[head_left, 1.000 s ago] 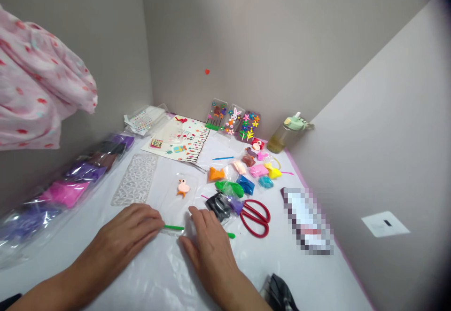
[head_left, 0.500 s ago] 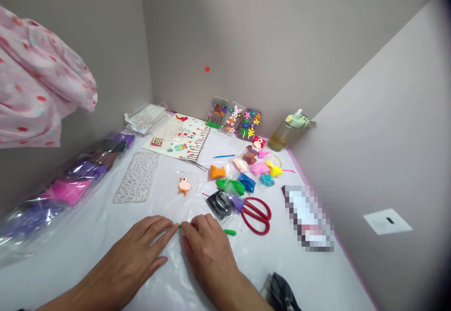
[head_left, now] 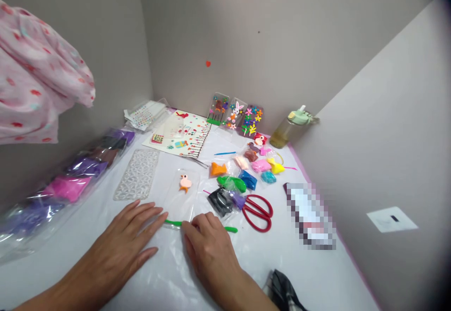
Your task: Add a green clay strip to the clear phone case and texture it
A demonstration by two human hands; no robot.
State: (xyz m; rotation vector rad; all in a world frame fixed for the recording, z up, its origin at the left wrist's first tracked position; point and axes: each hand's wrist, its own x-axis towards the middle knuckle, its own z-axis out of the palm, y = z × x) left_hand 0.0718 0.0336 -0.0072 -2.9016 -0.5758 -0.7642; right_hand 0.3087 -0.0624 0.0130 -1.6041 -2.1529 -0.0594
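Note:
A thin green clay rope (head_left: 173, 223) lies across the white table, running under my two hands. My left hand (head_left: 121, 245) rests flat with fingers stretched, its fingertips at the rope's left end. My right hand (head_left: 208, 250) lies palm down over the rope's middle, fingers together and slightly bent. The rope's right end (head_left: 231, 229) shows beyond it. Just behind the rope sits a clear phone case (head_left: 183, 193) bearing a small pink and orange clay bird (head_left: 184, 182).
Red scissors (head_left: 258, 211) and several small bags of coloured clay (head_left: 230, 183) lie to the right. A patterned clear case (head_left: 138, 174) and a long pack of clay (head_left: 66, 184) sit left. Decorated cases (head_left: 235, 113), a bottle (head_left: 291, 128) and a picture sheet (head_left: 181, 135) stand at the back.
My left hand slid back toward me and left, uncovering the rope's left end. The right hand stayed over the rope's middle.

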